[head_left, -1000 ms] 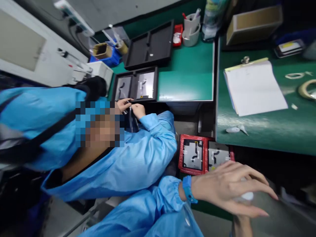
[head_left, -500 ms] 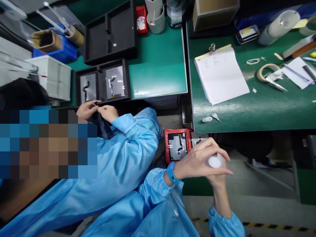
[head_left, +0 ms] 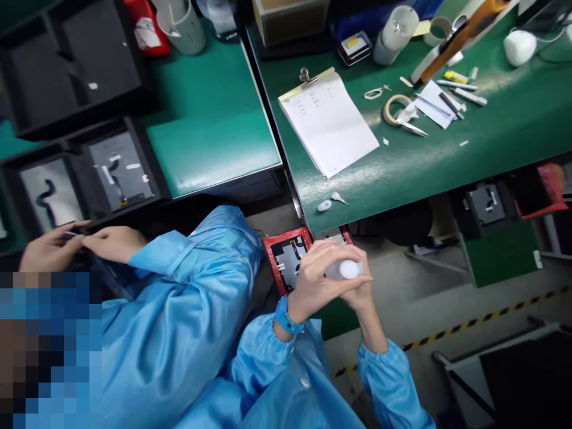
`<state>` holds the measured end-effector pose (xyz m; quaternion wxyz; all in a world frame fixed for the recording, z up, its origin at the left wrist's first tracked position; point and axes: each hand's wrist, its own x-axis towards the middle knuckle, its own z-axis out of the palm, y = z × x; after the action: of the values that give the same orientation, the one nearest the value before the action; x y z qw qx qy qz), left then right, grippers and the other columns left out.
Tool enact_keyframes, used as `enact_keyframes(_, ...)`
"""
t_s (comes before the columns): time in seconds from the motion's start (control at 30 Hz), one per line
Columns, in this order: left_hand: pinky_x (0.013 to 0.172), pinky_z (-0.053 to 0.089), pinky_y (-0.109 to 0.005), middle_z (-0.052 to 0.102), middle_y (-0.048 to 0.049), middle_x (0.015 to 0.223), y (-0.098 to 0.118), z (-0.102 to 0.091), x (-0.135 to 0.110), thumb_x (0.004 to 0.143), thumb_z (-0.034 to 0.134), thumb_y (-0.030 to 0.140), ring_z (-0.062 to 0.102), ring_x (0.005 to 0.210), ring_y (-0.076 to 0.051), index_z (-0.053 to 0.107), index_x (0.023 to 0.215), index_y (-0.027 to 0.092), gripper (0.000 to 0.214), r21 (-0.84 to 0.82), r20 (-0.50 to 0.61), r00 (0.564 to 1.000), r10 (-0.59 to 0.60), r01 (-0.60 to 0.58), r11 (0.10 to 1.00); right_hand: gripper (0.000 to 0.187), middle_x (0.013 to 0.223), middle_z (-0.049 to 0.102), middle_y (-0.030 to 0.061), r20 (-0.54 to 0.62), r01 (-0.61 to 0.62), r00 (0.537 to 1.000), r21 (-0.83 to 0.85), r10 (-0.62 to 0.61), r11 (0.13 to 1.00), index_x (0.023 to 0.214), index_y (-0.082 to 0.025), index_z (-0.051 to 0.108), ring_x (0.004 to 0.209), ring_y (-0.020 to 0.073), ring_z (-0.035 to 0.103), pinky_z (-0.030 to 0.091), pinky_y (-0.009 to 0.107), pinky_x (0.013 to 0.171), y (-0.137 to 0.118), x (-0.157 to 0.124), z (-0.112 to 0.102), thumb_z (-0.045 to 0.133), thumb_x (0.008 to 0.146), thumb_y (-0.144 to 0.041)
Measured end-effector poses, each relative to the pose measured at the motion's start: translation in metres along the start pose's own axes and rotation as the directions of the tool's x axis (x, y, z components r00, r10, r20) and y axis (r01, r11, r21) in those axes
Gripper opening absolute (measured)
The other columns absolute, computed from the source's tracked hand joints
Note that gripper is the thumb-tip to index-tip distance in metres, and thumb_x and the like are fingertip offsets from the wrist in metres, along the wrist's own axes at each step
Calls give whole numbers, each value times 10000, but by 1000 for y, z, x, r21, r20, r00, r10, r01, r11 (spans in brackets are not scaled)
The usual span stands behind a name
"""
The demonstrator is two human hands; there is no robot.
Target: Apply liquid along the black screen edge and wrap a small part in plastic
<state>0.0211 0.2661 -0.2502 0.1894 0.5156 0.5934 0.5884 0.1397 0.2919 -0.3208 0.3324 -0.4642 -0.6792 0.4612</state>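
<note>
white bottle (head_left: pixel 347 270) is the smallest piece here, so start wide: the green bench (head_left: pixel 491 137) fills twelve to three o'clock. a co-worker in a blue coat (head_left: pixel 192 298) takes seven to nine o'clock, both hands (head_left: pixel 111 243) at a black foam tray (head_left: pixel 120 170). a clipboard (head_left: pixel 330 119) lies at one o'clock. a red tray (head_left: pixel 286 262) rests under the bench edge, just at nine o'clock of the person's own hands. the left hand (head_left: pixel 319 280) curls its fingers over the bottle, and the right hand (head_left: pixel 360 295) grips it from beneath, at five o'clock of centre, off the bench. by my reading it is picked up and held, its rounded end in place, and nothing more is done yet.
</note>
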Motion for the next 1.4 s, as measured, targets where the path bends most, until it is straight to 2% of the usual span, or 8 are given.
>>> enact_keyframes(0.1, 777, 566, -314, 749, -7, 850, 4, 13, 4, 975, 886, 450, 693, 797, -169, 737, 924, 221, 278, 76, -67, 997, -25, 30, 997, 471, 1194, 772, 81, 13, 67, 998, 137, -69, 988, 1317, -320, 670, 1069, 315, 788, 700, 507, 925, 14, -2, -25, 793, 941, -576)
enact_keyframes(0.3, 783, 502, -351, 647, -30, 885, 3, 18, 12, 1058, 768, 486, 613, 854, -207, 679, 914, 212, 322, 122, 50, 998, -35, 28, 992, 254, 1077, 725, 32, -12, 57, 998, 199, -55, 978, 1235, -325, 647, 939, 270, 762, 684, 432, 782, 13, 3, -5, 694, 1036, -476)
enact_keyframes(0.53, 720, 469, -340, 602, -3, 818, -3, 17, 17, 1041, 734, 632, 569, 778, -186, 573, 820, 238, 479, -86, -200, 972, -122, 107, 991, 599, 1252, 748, 89, 59, 12, 998, 170, -22, 985, 1348, -295, 649, 1115, 332, 773, 668, 503, 969, 13, 7, -9, 901, 849, -509)
enact_keyframes(0.73, 682, 468, -308, 541, 3, 705, -36, 7, 32, 1048, 558, 823, 529, 687, -163, 533, 708, 237, 678, -411, -375, 770, -516, 362, 837, 705, 1267, 763, 95, 39, 14, 999, 136, -19, 991, 1339, -272, 630, 1172, 326, 761, 629, 532, 1084, 14, 22, -19, 962, 731, -402)
enact_keyframes(0.83, 669, 476, -285, 593, -16, 697, -64, 2, 35, 974, 517, 943, 547, 669, -148, 582, 682, 225, 778, -481, -351, 654, -670, 487, 728, 715, 1245, 767, 97, -12, 27, 1000, 100, -26, 995, 1342, -256, 622, 1148, 313, 766, 622, 527, 1084, 19, 28, -24, 977, 740, -406)
enact_keyframes(0.97, 536, 393, -257, 569, -13, 615, -89, 1, 36, 957, 405, 1003, 482, 543, -112, 564, 636, 217, 863, -505, -252, 590, -767, 596, 624, 733, 1228, 766, 104, -68, 8, 998, 73, -3, 997, 1325, -244, 627, 1100, 303, 772, 637, 504, 1030, 27, 33, -31, 997, 718, -421)
enact_keyframes(1.23, 461, 276, -240, 534, 27, 599, -116, 1, 51, 983, 577, 898, 369, 474, -85, 572, 696, 217, 739, -459, -155, 649, -745, 620, 636, 733, 1211, 760, 103, -143, 26, 990, 64, -16, 998, 1314, -244, 619, 1084, 306, 763, 625, 504, 1027, 31, 33, -40, 1006, 726, -452)
enact_keyframes(1.4, 631, 414, -216, 585, 62, 786, -135, -6, 57, 938, 860, 308, 500, 639, -98, 590, 915, 220, 285, -184, -96, 731, -676, 654, 733, 729, 1222, 772, 105, -153, 52, 987, 76, -40, 996, 1330, -245, 611, 1073, 298, 773, 624, 486, 1010, 35, 28, -44, 1015, 751, -424)
